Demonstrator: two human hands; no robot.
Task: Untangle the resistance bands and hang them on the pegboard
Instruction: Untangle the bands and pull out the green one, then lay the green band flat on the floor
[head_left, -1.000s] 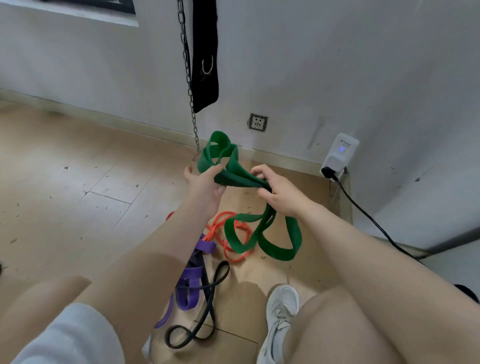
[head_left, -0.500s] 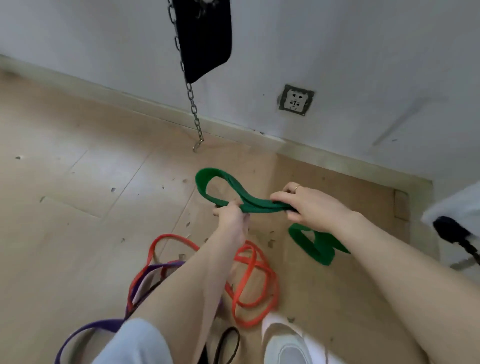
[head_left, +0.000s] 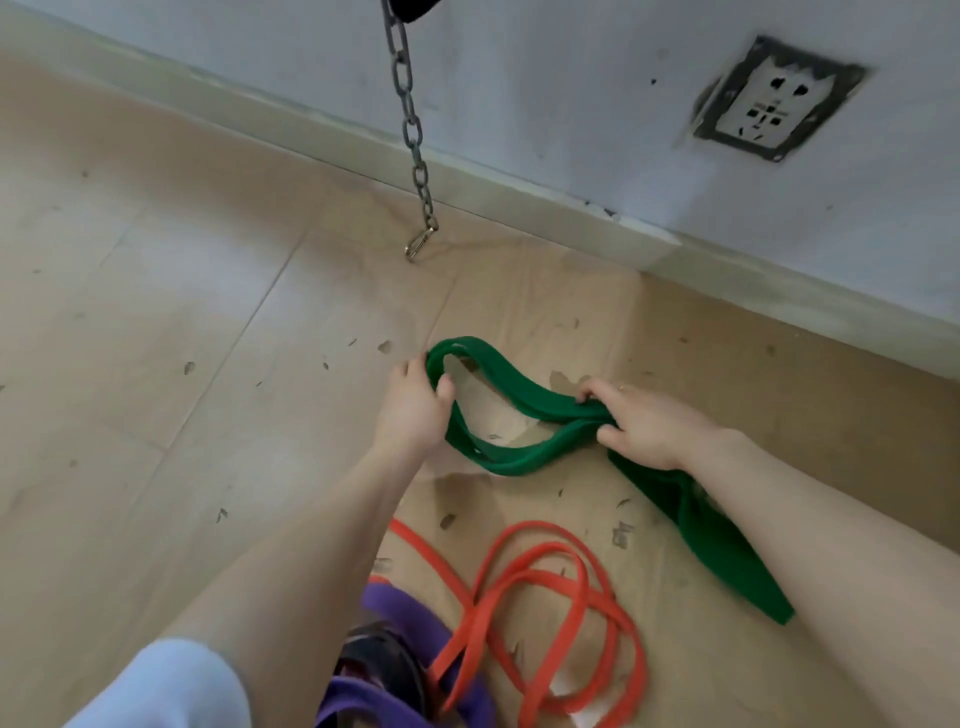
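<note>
While the left hand (head_left: 413, 408) grips the green band (head_left: 511, 387) at one loop, the right hand (head_left: 647, 423) pinches its bunched middle, above the orange band (head_left: 540, 597).

We see bare floor (head_left: 130, 322) open to the left and far left of our hands. A chain (head_left: 413, 135) hangs down ahead, its clip just above the floor, blocking a straight reach toward the wall (head_left: 597, 78). Near us, the orange band (head_left: 545, 582) and purple band (head_left: 400, 613) clutter the floor between our arms.
</note>
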